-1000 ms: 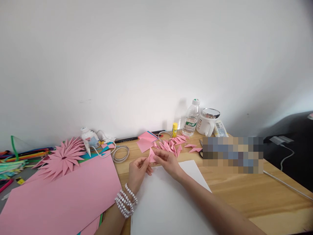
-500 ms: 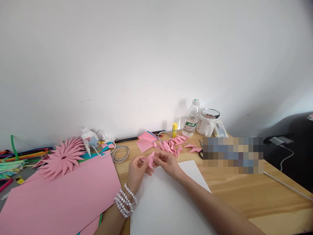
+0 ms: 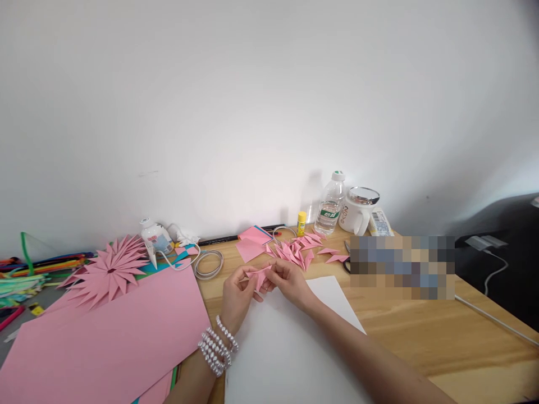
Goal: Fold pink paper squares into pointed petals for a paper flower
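Observation:
A small folded piece of pink paper is pinched between my two hands, over the far end of a white sheet. My left hand, with beaded bracelets at the wrist, grips its left side between thumb and fingers. On the right side, the thumb and fingers of my right hand close on the same paper. Just beyond my hands lies a pile of folded pink paper pieces. Flat pink paper squares are to the left of that pile.
A glue stick, water bottle and lidded mug stand along the wall. At left are a pink pleated paper star, large pink sheets, a white glue bottle and a coiled cable. Scissors lie partly behind a blurred patch.
The pink paper has turned in my fingers: its upward point has dropped, and a wider edge now faces up. Both hands stay in nearly the same place.

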{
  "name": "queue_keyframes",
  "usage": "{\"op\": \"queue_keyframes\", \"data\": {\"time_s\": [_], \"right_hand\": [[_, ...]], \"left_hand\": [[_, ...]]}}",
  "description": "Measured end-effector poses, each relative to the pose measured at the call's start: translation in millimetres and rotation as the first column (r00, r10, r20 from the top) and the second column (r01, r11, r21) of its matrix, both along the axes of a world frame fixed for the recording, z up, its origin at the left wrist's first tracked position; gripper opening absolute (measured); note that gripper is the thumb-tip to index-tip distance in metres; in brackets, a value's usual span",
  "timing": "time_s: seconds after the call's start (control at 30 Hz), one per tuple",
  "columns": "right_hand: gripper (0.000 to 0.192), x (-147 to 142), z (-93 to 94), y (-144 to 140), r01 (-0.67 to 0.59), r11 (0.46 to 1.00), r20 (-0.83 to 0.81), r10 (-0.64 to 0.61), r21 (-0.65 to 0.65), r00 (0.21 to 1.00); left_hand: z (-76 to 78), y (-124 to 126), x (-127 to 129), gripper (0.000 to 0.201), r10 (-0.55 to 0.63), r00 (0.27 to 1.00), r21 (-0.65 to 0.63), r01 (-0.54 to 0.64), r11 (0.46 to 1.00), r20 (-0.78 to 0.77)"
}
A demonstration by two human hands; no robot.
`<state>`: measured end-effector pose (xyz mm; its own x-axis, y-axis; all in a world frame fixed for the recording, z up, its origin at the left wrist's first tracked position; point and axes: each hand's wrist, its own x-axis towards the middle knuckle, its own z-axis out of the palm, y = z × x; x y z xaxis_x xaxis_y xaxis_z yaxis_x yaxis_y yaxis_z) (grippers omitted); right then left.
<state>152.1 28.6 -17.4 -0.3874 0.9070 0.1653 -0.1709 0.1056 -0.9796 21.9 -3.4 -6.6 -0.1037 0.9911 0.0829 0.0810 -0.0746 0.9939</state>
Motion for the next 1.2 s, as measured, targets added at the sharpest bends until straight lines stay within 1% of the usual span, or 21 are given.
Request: {"op": "queue_keyframes", "data": {"time_s": [0.13, 0.23, 0.27, 0.33, 0.37, 0.43, 0.57, 0.63, 0.7, 0.8, 0.9, 1.0, 1.1, 1.2], "right_hand": [[0.03, 0, 4.0, -1, -0.027, 0.999, -0.058, 0.025, -0.047, 0.998], [0.033, 1, 4.0, -1, -0.034, 0.997, -0.089, 0.028, -0.068, 0.996], [0.034, 1, 3.2, -1, -0.032, 0.997, -0.091, 0.025, -0.076, 0.996], [0.034, 1, 1.0, 0, -0.017, 0.996, -0.076, 0.01, -0.09, 0.997], [0.033, 1, -0.4, 1, -0.007, 0.996, -0.067, 0.0, -0.094, 0.998], [0.031, 1, -3.0, 2, 0.009, 0.994, -0.071, -0.016, -0.105, 0.997], [0.03, 0, -6.4, 5, 0.032, 0.99, -0.139, -0.051, -0.136, 0.989], [0.029, 1, -6.6, 5, 0.052, 0.989, -0.142, -0.072, -0.14, 0.987], [0.029, 1, -5.9, 5, 0.057, 0.988, -0.13, -0.076, -0.142, 0.989], [0.03, 3, -4.2, 3, 0.0, 0.988, -0.133, -0.021, -0.154, 0.991], [0.03, 3, -3.9, 3, -0.046, 0.986, -0.133, 0.024, -0.162, 0.991], [0.028, 4, -5.1, 4, -0.011, 0.986, -0.139, -0.012, -0.165, 0.99], [0.028, 4, -5.7, 6, 0.011, 0.987, -0.155, -0.036, -0.162, 0.987], [0.029, 4, -4.8, 6, -0.005, 0.987, -0.168, -0.023, -0.16, 0.985]], "left_hand": [[-3.2, 1, -2, 0.012, 0.01, 0.998, 0.064, -0.005, 0.998, -0.069], [-6.8, 2, -5, 0.01, 0.047, 0.977, 0.142, -0.018, 0.99, -0.206], [-8.1, 2, -6, 0.011, 0.083, 0.957, 0.19, -0.03, 0.981, -0.278], [-11.1, 1, -8, 0.011, 0.167, 0.892, 0.31, -0.032, 0.95, -0.42], [-12.7, 1, -9, 0.012, 0.205, 0.86, 0.369, -0.021, 0.929, -0.468], [-15.4, 1, -11, 0.015, 0.262, 0.819, 0.464, 0.006, 0.886, -0.511], [-14.6, 0, -10, 0.015, 0.384, 0.769, 0.603, 0.002, 0.798, -0.511], [-10.2, -1, -8, 0.012, 0.447, 0.744, 0.657, -0.014, 0.754, -0.497], [-5.1, -2, -7, 0.011, 0.476, 0.739, 0.684, -0.028, 0.729, -0.477], [-0.8, -4, -5, 0.012, 0.462, 0.759, 0.697, -0.015, 0.717, -0.459], [-1.9, -5, -4, 0.014, 0.427, 0.782, 0.69, 0.004, 0.724, -0.453], [-3.3, -4, -4, 0.016, 0.432, 0.785, 0.699, 0.002, 0.715, -0.444], [-2.5, -4, -4, 0.013, 0.47, 0.76, 0.719, -0.006, 0.695, -0.449], [-2.7, -4, -5, 0.01, 0.478, 0.755, 0.711, -0.023, 0.703, -0.449]]}}
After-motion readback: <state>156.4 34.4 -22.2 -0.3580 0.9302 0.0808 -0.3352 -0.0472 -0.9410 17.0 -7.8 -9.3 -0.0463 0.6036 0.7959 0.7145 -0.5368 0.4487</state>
